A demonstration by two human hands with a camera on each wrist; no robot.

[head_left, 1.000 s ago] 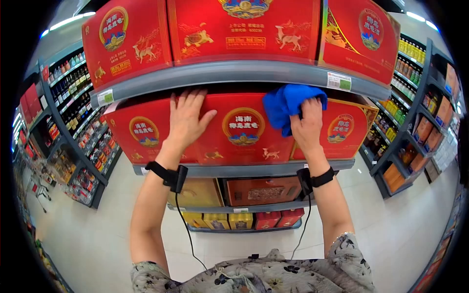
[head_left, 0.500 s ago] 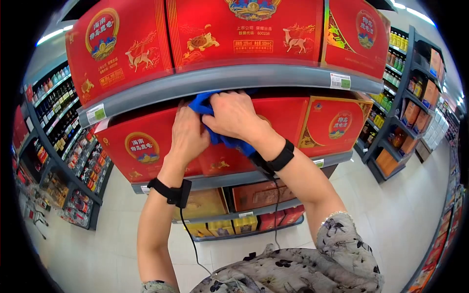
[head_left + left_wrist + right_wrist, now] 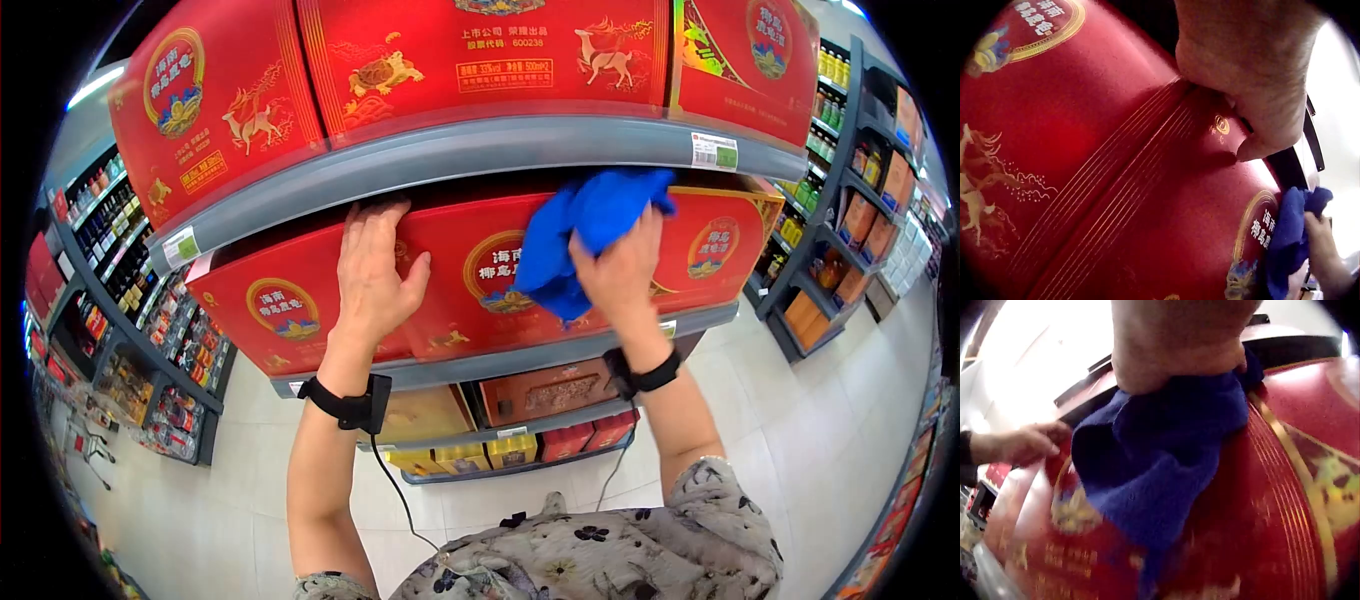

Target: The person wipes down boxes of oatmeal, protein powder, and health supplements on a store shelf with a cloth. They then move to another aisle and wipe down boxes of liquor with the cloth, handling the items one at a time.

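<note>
In the head view the left hand [image 3: 375,272] rests with fairly straight fingers on the upper front of the red boxes, its fingertips at the top edge. To its right, the right hand [image 3: 622,272] grips a bunched blue cloth [image 3: 562,240] against the middle red box [image 3: 450,290]. The left wrist view shows the left hand [image 3: 1254,81] over the seam between two red boxes [image 3: 1085,112]. From the right wrist, the blue cloth [image 3: 1160,456] hangs below the right hand [image 3: 1175,344], over the box front; the fingertips are hidden.
A grey shelf edge [image 3: 450,155] with larger red boxes [image 3: 490,60] runs just above the hands. Below are another shelf edge [image 3: 430,372] and lower boxes [image 3: 550,392]. Bottle shelves [image 3: 120,230] flank the aisle floor [image 3: 240,450]. Thin cables hang from both wrist straps.
Half a second ago the right hand and cloth were beside the left hand; now they are farther right along the middle box. The left hand stays near the same seam, its thumb spread out.
</note>
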